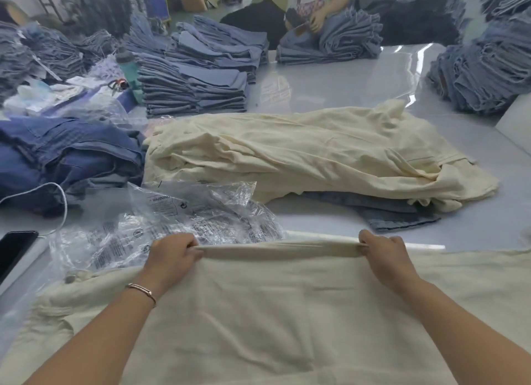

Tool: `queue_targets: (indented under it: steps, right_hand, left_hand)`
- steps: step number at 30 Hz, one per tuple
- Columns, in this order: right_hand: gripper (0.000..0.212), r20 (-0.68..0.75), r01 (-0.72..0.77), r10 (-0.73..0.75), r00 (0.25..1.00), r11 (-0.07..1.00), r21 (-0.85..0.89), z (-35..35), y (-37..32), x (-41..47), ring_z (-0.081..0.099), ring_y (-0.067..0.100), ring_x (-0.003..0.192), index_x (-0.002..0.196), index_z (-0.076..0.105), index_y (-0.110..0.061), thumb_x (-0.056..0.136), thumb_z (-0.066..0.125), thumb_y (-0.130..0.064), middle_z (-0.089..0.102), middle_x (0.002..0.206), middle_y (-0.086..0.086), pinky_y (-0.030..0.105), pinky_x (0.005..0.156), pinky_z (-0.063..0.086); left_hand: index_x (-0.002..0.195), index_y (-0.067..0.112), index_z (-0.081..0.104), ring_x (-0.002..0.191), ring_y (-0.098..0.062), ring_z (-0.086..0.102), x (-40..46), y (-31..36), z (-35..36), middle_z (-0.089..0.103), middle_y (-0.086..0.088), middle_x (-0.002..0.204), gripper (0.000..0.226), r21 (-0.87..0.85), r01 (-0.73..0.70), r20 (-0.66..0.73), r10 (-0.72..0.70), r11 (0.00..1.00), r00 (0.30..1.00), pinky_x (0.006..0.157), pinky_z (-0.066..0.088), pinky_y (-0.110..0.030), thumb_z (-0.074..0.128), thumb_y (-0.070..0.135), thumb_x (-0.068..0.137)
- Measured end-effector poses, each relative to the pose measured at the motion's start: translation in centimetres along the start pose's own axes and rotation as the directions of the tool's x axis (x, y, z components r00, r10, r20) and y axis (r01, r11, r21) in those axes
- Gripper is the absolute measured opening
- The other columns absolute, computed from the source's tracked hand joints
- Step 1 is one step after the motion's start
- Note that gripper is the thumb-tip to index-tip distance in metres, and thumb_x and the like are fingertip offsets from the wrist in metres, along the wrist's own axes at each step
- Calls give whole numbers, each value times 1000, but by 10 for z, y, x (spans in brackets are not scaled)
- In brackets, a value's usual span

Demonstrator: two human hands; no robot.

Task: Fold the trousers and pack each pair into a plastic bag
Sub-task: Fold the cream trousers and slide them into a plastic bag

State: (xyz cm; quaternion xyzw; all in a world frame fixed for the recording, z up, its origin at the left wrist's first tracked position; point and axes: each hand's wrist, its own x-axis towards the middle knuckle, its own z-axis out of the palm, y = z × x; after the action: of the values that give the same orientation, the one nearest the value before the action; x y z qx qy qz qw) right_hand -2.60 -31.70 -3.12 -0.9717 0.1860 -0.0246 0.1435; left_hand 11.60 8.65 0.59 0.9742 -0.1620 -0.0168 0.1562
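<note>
A cream pair of trousers (258, 312) lies spread across the near part of the table. My left hand (172, 255) grips its far edge on the left and my right hand (385, 255) grips the same edge on the right, so the cloth is pulled taut and slightly lifted between them. Crumpled clear plastic bags (178, 220) with printed warning text lie just beyond my left hand. A loose heap of more cream trousers (316, 154) sits in the middle of the table, on top of some blue denim (396, 215).
Dark blue jeans (66, 160) are heaped at the left, beside a white cable (61, 200) and a black phone (14, 249). Folded denim stacks (198, 88) fill the far left, another pile (482, 74) the right. A person (316, 8) works at the far side.
</note>
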Motion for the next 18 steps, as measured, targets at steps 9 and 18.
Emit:
queue_targets:
  steps: [9,18]
  right_hand:
    - [13,34,-86,83,996,990,110,9,-6,10,46,14,78,86,52,-21,96,50,-29,59,79,-7,34,83,25]
    - [46,282,-113,37,959,959,260,-15,-7,28,31,15,54,61,29,-18,91,62,-31,31,56,-3,33,56,19]
  left_hand:
    - [57,13,45,70,-24,50,0,-16,24,52,-3,66,45,-164,53,25,-49,985,998,64,37,-38,48,32,98]
    - [79,22,68,90,-14,60,12,-13,1,67,3,90,5,-214,143,321,-68,966,945,85,47,-34,71,23,82]
